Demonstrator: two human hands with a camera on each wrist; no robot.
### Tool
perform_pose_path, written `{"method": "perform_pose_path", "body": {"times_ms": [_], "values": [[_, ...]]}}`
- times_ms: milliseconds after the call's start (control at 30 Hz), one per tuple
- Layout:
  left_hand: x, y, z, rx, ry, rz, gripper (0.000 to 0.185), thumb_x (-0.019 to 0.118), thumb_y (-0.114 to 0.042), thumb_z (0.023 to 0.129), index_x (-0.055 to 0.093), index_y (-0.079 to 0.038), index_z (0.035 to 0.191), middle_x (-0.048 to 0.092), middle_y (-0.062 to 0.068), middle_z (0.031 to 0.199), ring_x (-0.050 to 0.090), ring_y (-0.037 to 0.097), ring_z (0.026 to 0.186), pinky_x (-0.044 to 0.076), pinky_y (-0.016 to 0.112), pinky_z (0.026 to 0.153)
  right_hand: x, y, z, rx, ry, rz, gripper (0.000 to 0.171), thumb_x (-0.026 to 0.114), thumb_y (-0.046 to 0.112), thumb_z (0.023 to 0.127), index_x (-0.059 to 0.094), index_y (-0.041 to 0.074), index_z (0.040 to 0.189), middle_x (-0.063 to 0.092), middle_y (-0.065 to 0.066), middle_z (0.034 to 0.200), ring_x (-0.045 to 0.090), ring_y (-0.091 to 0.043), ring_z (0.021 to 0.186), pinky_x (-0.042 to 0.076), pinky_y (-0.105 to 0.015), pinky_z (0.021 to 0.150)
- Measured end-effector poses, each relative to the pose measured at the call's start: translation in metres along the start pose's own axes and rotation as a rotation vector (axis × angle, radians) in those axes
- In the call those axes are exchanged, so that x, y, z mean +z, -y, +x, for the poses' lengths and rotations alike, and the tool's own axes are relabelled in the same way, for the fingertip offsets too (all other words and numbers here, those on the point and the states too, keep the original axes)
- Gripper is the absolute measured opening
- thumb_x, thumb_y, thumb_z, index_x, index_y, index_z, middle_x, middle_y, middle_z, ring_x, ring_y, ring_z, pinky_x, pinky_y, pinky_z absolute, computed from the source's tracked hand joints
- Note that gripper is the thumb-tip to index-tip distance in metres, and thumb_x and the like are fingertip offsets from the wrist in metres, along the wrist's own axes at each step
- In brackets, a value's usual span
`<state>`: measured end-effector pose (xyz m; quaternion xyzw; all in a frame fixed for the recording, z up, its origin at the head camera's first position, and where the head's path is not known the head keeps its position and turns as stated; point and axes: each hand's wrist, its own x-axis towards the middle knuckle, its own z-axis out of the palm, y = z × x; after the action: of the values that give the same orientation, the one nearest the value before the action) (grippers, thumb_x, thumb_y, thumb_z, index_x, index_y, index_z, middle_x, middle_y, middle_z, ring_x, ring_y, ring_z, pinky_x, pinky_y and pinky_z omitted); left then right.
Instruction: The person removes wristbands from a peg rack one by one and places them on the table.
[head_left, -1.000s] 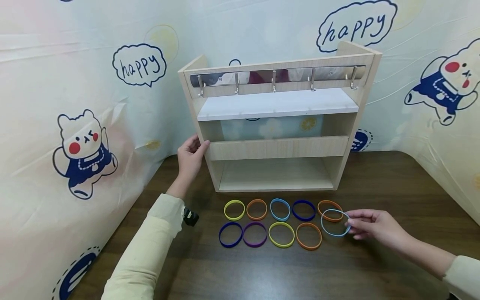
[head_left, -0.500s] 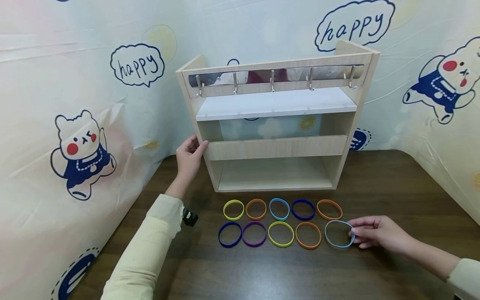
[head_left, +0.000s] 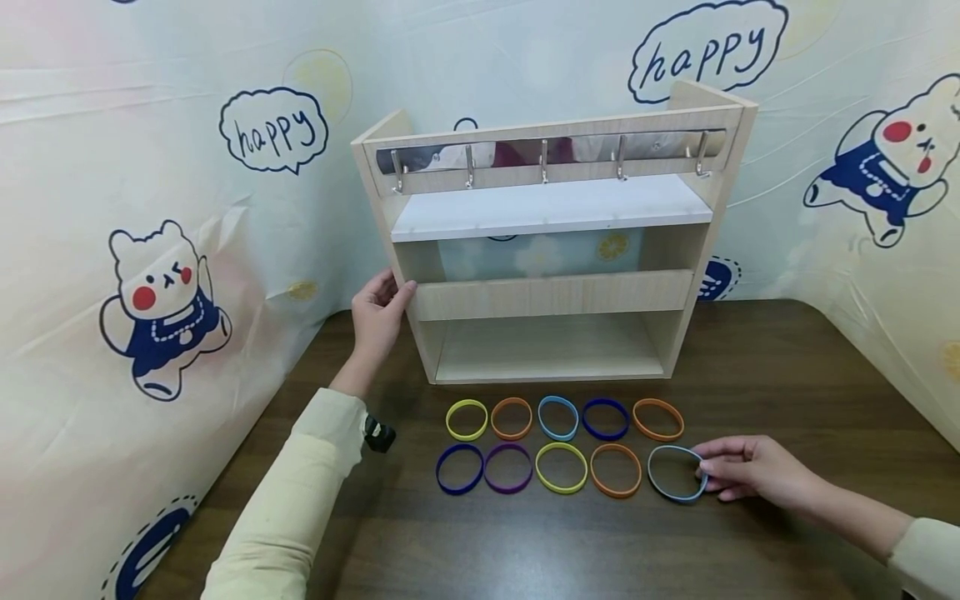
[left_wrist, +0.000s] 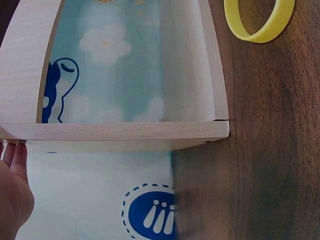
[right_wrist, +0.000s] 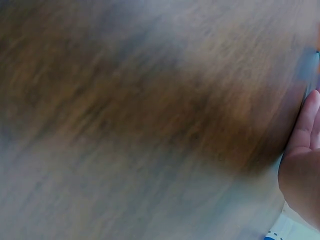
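Observation:
In the head view, a small wooden shelf [head_left: 555, 298] with metal hooks along its top bar stands on the table. My left hand [head_left: 377, 321] rests on its left side panel, with the thumb at the front edge; in the left wrist view, fingers [left_wrist: 19, 159] touch the panel's outer face. My right hand [head_left: 750, 471] pinches the right edge of a light blue wristband [head_left: 663, 493], low over the table at the right end of the front row. An orange wristband [head_left: 617, 497] lies left of it, another orange one [head_left: 658, 437] behind. The right wrist view is blurred and cuts off my hand.
Several more wristbands lie in two rows before the shelf, among them yellow [head_left: 562, 490], purple [head_left: 508, 490], dark blue [head_left: 460, 492] and sky blue [head_left: 558, 437]. Brown wooden tabletop [head_left: 525, 550] surrounds them. A printed cloth [head_left: 360, 192] hangs behind and at both sides.
My right hand has lowered the light blue wristband, bringing it from over the rear orange band to the right end of the front row. The left hand stays on the shelf.

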<state>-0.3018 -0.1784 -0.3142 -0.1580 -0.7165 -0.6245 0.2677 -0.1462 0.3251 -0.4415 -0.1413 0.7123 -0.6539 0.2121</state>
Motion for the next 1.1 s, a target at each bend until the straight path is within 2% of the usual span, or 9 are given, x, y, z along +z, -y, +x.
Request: {"method": "perform_pose_path", "body": {"times_ms": [167,267,533,900,1100], "values": [[0.0,-0.0007,-0.0001,0.008,0.001,-0.006,0.035,0.068,-0.007,0.091,0.062,0.007,0.123,0.065,0.024,0.115,0.064,0.012,0.092,0.052,0.023,0.077,0.0031,0.0037,0.0013,0.021,-0.027,-0.06,0.031,0.057,0.005,0.098,0.054,-0.018,0.12,0.072,-0.011,0.097,0.068,-0.017,0.082,0.057,-0.035,0.066],[0.0003,-0.0012,-0.0001,0.009,-0.001,-0.008,0.035,0.068,-0.007,0.091,0.062,0.007,0.123,0.065,0.024,0.115,0.064,0.012,0.092,0.052,0.023,0.077,0.0056,0.0072,0.0022,0.044,-0.053,-0.116,0.041,0.06,0.007,0.097,0.048,-0.022,0.122,0.072,-0.011,0.096,0.068,-0.017,0.082,0.057,-0.036,0.065],[0.0008,-0.002,0.0004,-0.001,-0.008,-0.012,0.035,0.069,-0.006,0.09,0.063,0.008,0.122,0.065,0.024,0.115,0.065,0.012,0.092,0.052,0.023,0.077,0.0078,0.0092,0.0044,0.092,-0.096,-0.193,0.043,0.065,0.01,0.094,0.051,-0.02,0.122,0.069,-0.011,0.095,0.066,-0.014,0.08,0.057,-0.036,0.062],[0.0005,-0.0009,0.0005,-0.004,-0.009,-0.011,0.037,0.07,-0.008,0.09,0.063,0.007,0.123,0.066,0.021,0.114,0.065,0.014,0.093,0.052,0.023,0.077,0.0056,0.0061,0.0053,0.067,-0.078,-0.188,0.04,0.063,0.008,0.095,0.052,-0.019,0.122,0.069,-0.011,0.096,0.065,-0.015,0.076,0.056,-0.034,0.06],[0.0004,-0.0014,0.0002,0.007,-0.004,0.001,0.036,0.069,-0.008,0.09,0.062,0.007,0.123,0.066,0.022,0.114,0.064,0.014,0.092,0.052,0.022,0.077,0.0019,0.0096,0.0063,0.067,-0.085,-0.167,0.04,0.062,0.006,0.095,0.05,-0.02,0.123,0.069,-0.012,0.097,0.068,-0.017,0.081,0.057,-0.037,0.064]]}}
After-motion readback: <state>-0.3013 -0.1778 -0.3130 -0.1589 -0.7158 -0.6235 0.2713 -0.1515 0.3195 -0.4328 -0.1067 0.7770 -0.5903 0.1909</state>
